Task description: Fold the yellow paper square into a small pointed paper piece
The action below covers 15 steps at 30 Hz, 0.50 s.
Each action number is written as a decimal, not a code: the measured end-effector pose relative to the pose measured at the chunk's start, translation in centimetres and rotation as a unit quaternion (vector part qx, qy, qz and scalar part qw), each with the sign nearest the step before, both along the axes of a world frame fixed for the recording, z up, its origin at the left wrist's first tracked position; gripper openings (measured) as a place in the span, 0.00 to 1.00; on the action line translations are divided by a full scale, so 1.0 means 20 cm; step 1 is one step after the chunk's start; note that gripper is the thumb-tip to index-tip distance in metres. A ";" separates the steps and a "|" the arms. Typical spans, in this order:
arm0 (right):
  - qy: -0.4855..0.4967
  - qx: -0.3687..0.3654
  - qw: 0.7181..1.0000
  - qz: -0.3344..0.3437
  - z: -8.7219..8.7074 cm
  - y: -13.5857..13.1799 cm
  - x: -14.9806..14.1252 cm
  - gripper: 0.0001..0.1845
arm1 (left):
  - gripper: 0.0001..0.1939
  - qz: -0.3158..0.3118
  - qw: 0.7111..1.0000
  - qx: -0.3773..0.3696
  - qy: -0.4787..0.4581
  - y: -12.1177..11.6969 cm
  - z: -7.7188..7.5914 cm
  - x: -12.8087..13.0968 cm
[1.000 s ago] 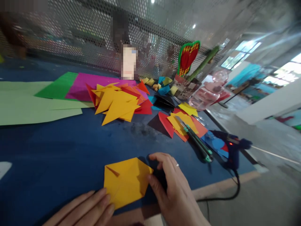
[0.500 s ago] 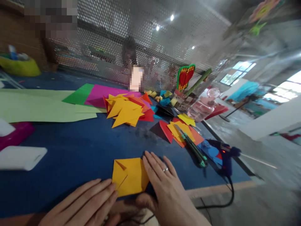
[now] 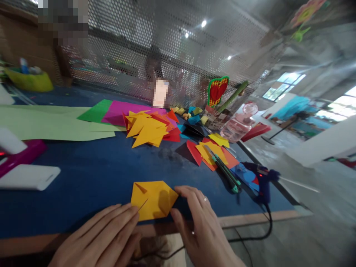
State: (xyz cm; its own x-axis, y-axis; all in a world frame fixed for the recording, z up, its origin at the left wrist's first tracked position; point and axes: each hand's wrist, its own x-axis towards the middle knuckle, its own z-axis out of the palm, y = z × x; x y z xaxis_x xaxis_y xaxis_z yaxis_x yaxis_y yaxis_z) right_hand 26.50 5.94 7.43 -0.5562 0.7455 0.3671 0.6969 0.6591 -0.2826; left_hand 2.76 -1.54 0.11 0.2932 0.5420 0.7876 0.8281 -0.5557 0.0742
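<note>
Paper sheets in pale green (image 3: 47, 124) lie flat at the far left of the blue table (image 3: 91, 178), with a white block (image 3: 30, 177) and a magenta object (image 3: 22, 154) just in front of them near the left edge. Further along, a dark green sheet (image 3: 96, 112) and a magenta sheet (image 3: 122, 111) sit under a heap of yellow and orange folded triangles (image 3: 147, 129). Near the table's front edge lies the folded yellow paper (image 3: 152, 198), flat on the blue surface. The left hand (image 3: 102, 237) lies flat with its fingers straight and pressed together, the tips touching the paper's lower left edge. The right hand (image 3: 201, 228) rests at the paper's right corner, fingers slightly spread and curved, thumb tip against the lower right edge; a ring shows on one finger. It holds nothing fully closed. Beyond it, red and yellow paper pieces (image 3: 211, 152) lie under a green-handled utility knife (image 3: 225, 172). Just beside that rests a blue glue gun (image 3: 263, 181), its black cord trailing off the table edge. Behind stand a clear pink-tinted jar (image 3: 239, 126) and a red-and-green heart decoration (image 3: 217, 91) against the perforated metal screen (image 3: 167, 55).
</note>
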 end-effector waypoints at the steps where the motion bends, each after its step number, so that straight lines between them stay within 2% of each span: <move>1: -0.001 -0.015 1.000 -0.006 0.02 0.02 -0.02 0.18 | 0.13 0.003 1.000 0.007 -0.003 0.00 0.01 0.01; 4: -0.050 -0.070 0.996 0.032 0.08 0.12 -0.12 0.18 | 0.12 0.017 0.999 0.028 -0.009 0.02 0.05 0.03; 7: -0.083 -0.049 0.990 0.098 0.10 0.23 -0.21 0.13 | 0.14 0.023 0.999 0.036 -0.016 0.03 0.07 0.04; 9: -0.091 -0.027 0.988 0.119 0.10 0.27 -0.25 0.06 | 0.15 0.035 0.998 0.043 -0.014 0.02 0.06 0.04; 12: -0.099 0.011 0.987 0.125 0.06 0.27 -0.25 0.09 | 0.15 0.042 0.998 0.042 -0.008 0.01 0.06 0.05; 15: -0.100 0.038 0.988 0.111 0.02 0.21 -0.21 0.11 | 0.13 0.047 0.998 0.040 -0.023 0.01 0.08 0.06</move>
